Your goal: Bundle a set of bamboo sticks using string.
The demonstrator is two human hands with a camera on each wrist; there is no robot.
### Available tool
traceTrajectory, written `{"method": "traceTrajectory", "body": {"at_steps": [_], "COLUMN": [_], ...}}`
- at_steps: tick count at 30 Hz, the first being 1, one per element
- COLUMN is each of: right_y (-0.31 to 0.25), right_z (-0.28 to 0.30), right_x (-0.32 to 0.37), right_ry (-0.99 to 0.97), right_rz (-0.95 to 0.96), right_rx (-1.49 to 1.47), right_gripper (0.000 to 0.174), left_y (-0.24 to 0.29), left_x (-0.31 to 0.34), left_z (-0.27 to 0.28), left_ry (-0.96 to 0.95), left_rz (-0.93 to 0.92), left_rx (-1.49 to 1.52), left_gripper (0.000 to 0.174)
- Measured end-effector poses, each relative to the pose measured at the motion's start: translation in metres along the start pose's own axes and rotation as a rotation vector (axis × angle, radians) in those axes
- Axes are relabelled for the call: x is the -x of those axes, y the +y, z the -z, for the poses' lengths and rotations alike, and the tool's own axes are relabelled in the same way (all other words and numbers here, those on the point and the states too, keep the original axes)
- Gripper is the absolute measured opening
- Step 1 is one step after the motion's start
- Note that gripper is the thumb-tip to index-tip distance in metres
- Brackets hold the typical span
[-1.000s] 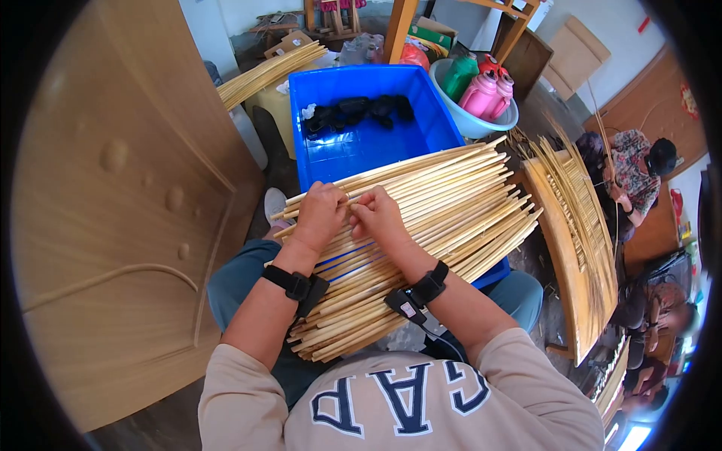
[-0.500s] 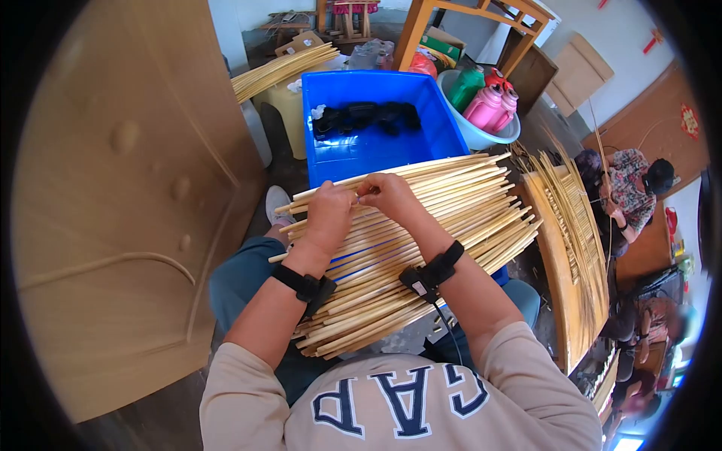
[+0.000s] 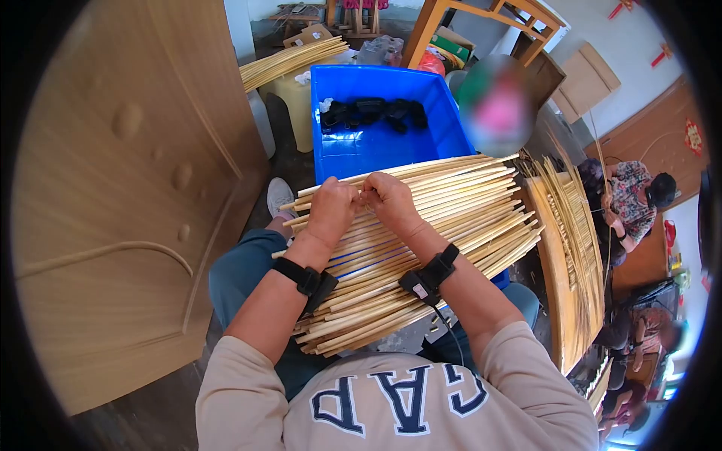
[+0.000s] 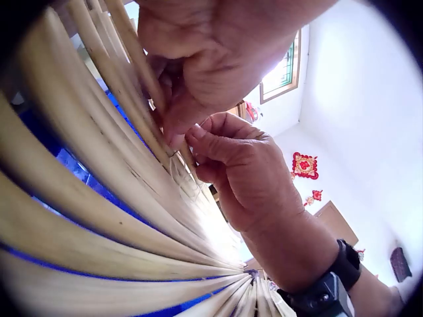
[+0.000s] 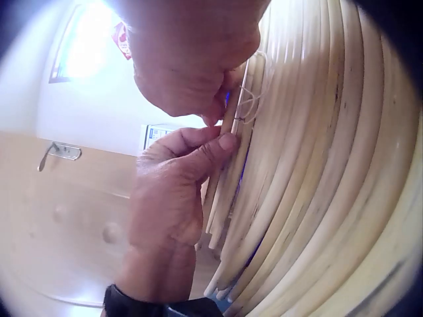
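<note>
A mat of pale round sticks (image 3: 451, 199) lies across the person's lap. Near its far left edge, the left hand (image 3: 331, 213) grips the outer sticks, thumb along them in the right wrist view, where that hand (image 5: 173, 198) shows from the side. Close beside it, the right hand (image 3: 391, 203) has thumb and forefinger pinched together; in the left wrist view this hand (image 4: 248, 168) meets the left fingertips at a stick. Thin pale string (image 5: 250, 99) loops around the sticks there. What the right fingertips pinch is too small to tell.
A blue bin (image 3: 361, 156) with black items stands beyond the mat. At left is a wooden door (image 3: 128, 203); at right, a wooden bench (image 3: 553, 278) bears thin strips. Other people sit at far right. A stick bundle (image 3: 293, 62) lies behind.
Over the last second the right hand has moved up and closer to the left hand, at the mat's far edge. The left hand stays at the sticks. The head view has shifted slightly.
</note>
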State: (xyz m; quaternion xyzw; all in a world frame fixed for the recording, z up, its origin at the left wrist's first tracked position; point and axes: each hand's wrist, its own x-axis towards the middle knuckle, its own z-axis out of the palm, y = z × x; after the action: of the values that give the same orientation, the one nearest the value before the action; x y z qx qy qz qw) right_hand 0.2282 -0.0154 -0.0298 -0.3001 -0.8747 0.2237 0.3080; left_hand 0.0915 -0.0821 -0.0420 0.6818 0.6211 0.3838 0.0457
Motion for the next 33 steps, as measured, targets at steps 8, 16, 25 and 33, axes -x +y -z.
{"method": "traceTrajectory", "body": {"at_steps": [8,16,25,33], "right_y": [-0.001,0.004,-0.015,-0.027], "right_z": [-0.009,-0.014,0.04,0.091], "right_x": [0.001,0.003,-0.017,-0.008], "right_ry": [0.061,0.057,0.145,0.571], "right_rz": [-0.348,-0.305,-0.568,-0.321], "right_rx": [-0.224,-0.101,-1.012,-1.207], "right_gripper": [0.01,0.013,0.014,0.011], "left_y": [0.003,-0.003,0.001,0.005], "left_x": [0.001,0.002,0.006,0.007], "left_z": [-0.003,-0.007,0.002,0.009], "left_ry": [-0.029,-0.036,-0.165,-0.088], "left_rz": [0.057,0.033,0.105,0.053], "left_rx": [-0.026,-0.025,0.024,-0.065], "left_gripper": [0.01,0.009,0.008,0.007]}}
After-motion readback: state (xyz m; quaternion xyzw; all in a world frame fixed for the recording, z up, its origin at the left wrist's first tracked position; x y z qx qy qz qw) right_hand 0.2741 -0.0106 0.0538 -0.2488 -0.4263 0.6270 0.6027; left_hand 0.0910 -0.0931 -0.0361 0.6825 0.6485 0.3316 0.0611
